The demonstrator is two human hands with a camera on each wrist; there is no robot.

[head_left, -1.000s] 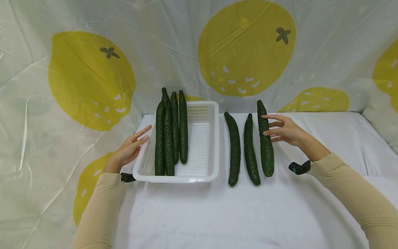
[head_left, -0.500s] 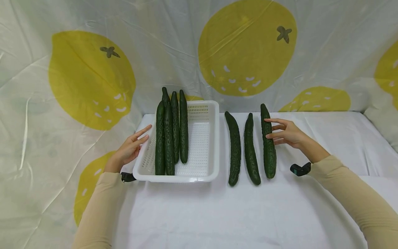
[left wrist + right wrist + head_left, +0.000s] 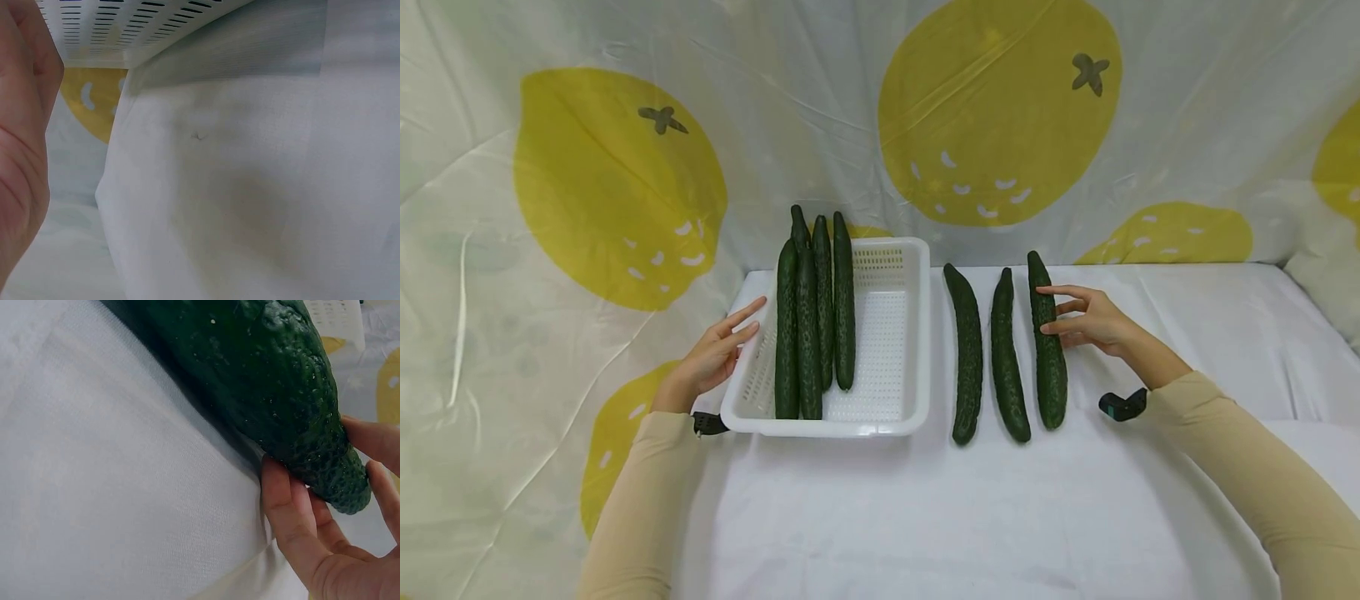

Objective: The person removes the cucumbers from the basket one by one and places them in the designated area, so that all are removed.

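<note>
Near the middle of the table, my right hand (image 3: pixel 1093 321) holds a dark green cucumber (image 3: pixel 1049 367) between thumb and fingers. In the right wrist view, the thumb and fingers lie on opposite sides of that cucumber (image 3: pixel 275 381) near its narrow end. Two more cucumbers, a curved one (image 3: pixel 967 367) and a thinner one (image 3: pixel 1007 367), lie to its left. My left hand (image 3: pixel 707 360) touches the left rim of a white perforated basket (image 3: pixel 880 350), thumb and index finger extended. Several cucumbers (image 3: pixel 805 333) stand side by side in the basket's left part, their tops leaning past the back rim.
A white cloth (image 3: pixel 970 517) covers the table. Behind it hangs a pale curtain (image 3: pixel 805 100) printed with large yellow lemons. In the left wrist view, the basket's slotted wall (image 3: pixel 137 25) stands close beside the hand. Dark wrist cameras (image 3: pixel 1122 405) sit at both cuffs.
My right hand has shifted slightly right with its cucumber, widening the gap to the two lying cucumbers, and is nearly still over the last half second. The left hand and basket stay put.
</note>
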